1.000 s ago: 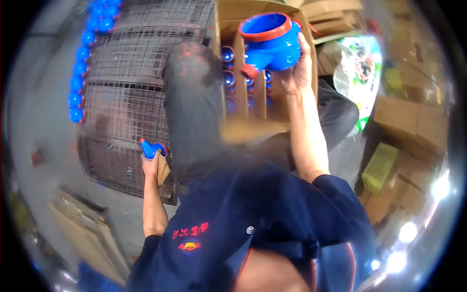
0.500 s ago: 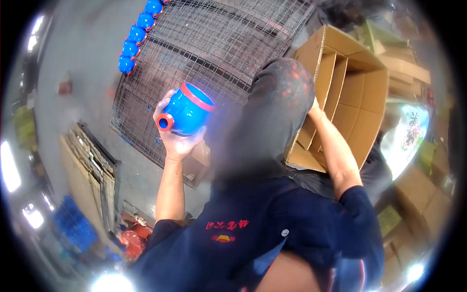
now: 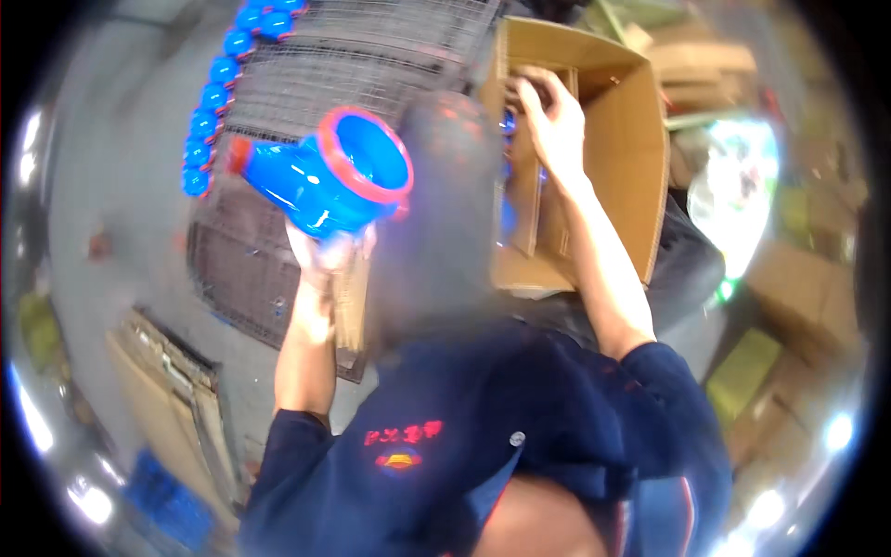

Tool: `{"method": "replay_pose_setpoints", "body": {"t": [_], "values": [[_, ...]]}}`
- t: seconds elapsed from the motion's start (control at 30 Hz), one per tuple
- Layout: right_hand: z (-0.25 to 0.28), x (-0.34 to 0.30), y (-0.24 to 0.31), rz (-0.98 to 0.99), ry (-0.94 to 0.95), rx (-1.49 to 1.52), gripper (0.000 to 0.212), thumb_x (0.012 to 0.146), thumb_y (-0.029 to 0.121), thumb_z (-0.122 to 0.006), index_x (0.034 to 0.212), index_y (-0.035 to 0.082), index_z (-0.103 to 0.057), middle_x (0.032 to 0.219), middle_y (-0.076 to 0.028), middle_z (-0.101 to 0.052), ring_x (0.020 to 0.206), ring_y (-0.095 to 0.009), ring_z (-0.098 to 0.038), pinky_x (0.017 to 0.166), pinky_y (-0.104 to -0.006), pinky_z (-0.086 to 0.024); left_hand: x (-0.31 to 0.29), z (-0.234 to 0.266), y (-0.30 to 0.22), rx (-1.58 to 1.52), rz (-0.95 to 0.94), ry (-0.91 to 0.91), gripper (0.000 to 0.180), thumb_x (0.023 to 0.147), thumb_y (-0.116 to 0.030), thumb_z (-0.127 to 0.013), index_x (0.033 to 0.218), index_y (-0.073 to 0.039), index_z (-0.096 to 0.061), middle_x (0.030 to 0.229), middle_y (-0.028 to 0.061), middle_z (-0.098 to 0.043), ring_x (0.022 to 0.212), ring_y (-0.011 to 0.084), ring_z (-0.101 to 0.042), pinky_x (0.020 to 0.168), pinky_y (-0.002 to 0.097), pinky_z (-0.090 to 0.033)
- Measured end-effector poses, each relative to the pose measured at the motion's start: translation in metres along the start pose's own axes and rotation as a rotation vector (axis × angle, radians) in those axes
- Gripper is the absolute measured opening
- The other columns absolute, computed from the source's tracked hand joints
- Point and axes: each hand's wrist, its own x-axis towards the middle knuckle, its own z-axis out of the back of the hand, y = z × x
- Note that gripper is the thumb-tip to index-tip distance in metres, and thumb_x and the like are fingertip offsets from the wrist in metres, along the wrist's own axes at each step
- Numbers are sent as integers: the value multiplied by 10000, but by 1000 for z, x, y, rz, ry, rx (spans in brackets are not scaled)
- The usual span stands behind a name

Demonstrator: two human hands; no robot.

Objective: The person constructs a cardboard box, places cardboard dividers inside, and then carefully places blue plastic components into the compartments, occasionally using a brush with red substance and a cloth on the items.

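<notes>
While my left hand (image 3: 320,255) is raised in front of me, its fingers are wrapped from below around a glossy blue plastic funnel-shaped fitting with a red rim (image 3: 327,176), and that closed grip carries the whole piece. It is a shiny moulded thing: a wide, bowl-like mouth ringed by a thick red-orange band, a bright blue inside, and a body that narrows to a short spout with a small red end at the far left. Its long axis runs roughly level, from the spout at the left to the open mouth at the right, with the mouth tipped slightly up and towards the camera so that I can see into it. It sits above my wrist, in front of a dark wire mesh rack (image 3: 306,74), and just beside the blurred dark shape in the middle of the view. Along the left edge of that rack hangs 1 curved row of small round blue pieces (image 3: 215,93). My right hand (image 3: 555,121) reaches into an open brown cardboard box with inner dividers (image 3: 640,158); its fingers are curled at the top of 1 divider, but I cannot tell whether they hold anything. Flat cardboard sheets (image 3: 172,399) lie on the grey floor at lower left.
</notes>
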Motion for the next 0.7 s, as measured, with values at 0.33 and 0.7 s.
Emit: {"method": "replay_pose_setpoints", "body": {"t": [0.33,0.7], "values": [[66,-13,-3,-620,195,1435,478,915,276,-563,1210,-99,-538,1219,-258,-605,1108,-409,-593,1005,-529,-466,38,-10,-29,138,231,-116,817,1000,-654,-217,1065,50,-627,797,143,-669,435,74,-422,379,170,-337],[98,-23,-129,-244,198,-1184,365,857,287,-638,931,-67,-592,827,-290,-659,789,-431,-663,726,-457,-526,-24,407,-55,1462,489,-1212,517,935,-449,-574,1258,-47,-602,1109,238,-682,1119,378,-627,963,412,-468]]}}
